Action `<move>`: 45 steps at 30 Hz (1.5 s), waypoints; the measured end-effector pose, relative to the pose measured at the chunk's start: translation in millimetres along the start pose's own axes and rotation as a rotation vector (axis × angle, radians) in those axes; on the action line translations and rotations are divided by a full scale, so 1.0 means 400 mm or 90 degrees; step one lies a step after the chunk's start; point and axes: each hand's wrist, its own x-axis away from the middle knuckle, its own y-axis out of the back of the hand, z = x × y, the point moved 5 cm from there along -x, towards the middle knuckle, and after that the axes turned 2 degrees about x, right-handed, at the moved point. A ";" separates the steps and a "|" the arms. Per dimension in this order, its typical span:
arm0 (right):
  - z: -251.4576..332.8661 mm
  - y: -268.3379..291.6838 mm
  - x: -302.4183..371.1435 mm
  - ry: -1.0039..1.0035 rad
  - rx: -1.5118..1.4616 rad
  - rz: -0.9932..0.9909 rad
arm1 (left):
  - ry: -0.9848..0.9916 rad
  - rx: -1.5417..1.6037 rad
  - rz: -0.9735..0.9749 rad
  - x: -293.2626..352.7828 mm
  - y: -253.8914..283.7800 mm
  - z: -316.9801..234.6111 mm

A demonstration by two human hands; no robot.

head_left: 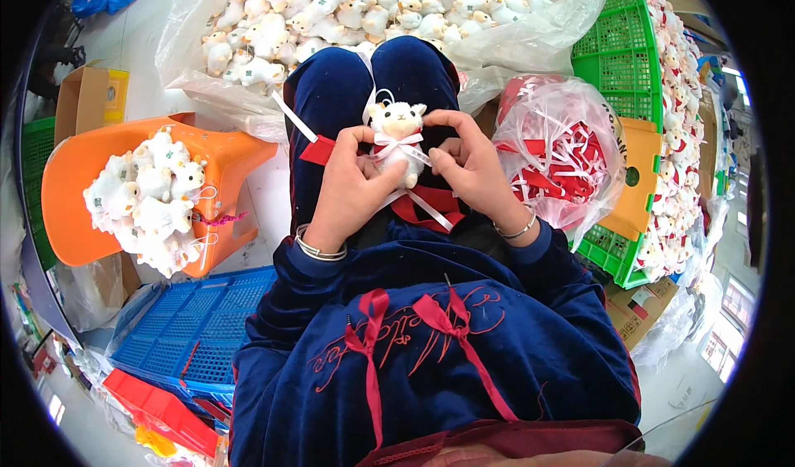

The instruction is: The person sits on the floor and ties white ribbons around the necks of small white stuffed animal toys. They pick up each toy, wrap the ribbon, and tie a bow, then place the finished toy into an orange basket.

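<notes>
gently level the loops of the pale satin bow (399,141) while the left hand (351,184), curled in, grips the small white plush lamb (397,120) over the blue velvet-clad lap (327,94); the right hand (474,167) is half-curled, its hold unclear.

And there it is, big looping red script sweeping across the front of the blue sweatshirt (426,388)! Up on the plush toy (397,121), the pale bow (399,145) carries dark print, too tiny to make out. Over on the right, bold dark letters where the clear bag (593,103) meets the yellow panel (636,206); fine, unreadable print marks the cardboard box (636,322).
</notes>
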 end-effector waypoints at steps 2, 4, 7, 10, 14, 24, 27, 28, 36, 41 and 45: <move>0.017 -0.005 -0.005 0.043 0.068 0.023 | -0.063 -0.106 0.037 -0.001 0.000 0.012; 0.029 -0.009 -0.008 0.051 0.136 0.028 | -0.040 -0.169 0.041 0.002 0.008 0.017; 0.029 -0.016 -0.012 0.044 0.145 0.033 | -0.021 -0.176 0.031 -0.005 0.013 0.030; 0.011 -0.026 -0.020 0.043 0.050 0.041 | -0.012 -0.045 0.017 -0.009 0.012 0.037; 0.061 -0.026 -0.027 0.119 0.115 0.054 | 0.022 0.146 0.023 -0.005 0.009 0.013; 0.121 -0.033 -0.021 0.120 0.143 0.089 | 0.051 0.359 0.069 -0.007 -0.015 0.015; 0.135 -0.028 -0.022 0.168 0.182 0.067 | 0.068 0.408 0.091 -0.004 -0.022 0.008; 0.136 -0.028 -0.023 0.213 0.190 0.043 | 0.071 0.395 0.083 -0.004 -0.022 0.010; 0.149 -0.021 -0.020 0.324 0.191 -0.012 | 0.039 0.388 0.085 -0.002 -0.027 0.005; 0.146 -0.023 -0.014 0.352 0.213 -0.018 | 0.023 0.338 0.060 -0.010 -0.029 0.007; 0.154 -0.023 -0.004 0.379 0.257 -0.068 | -0.011 0.335 0.043 -0.014 -0.035 -0.002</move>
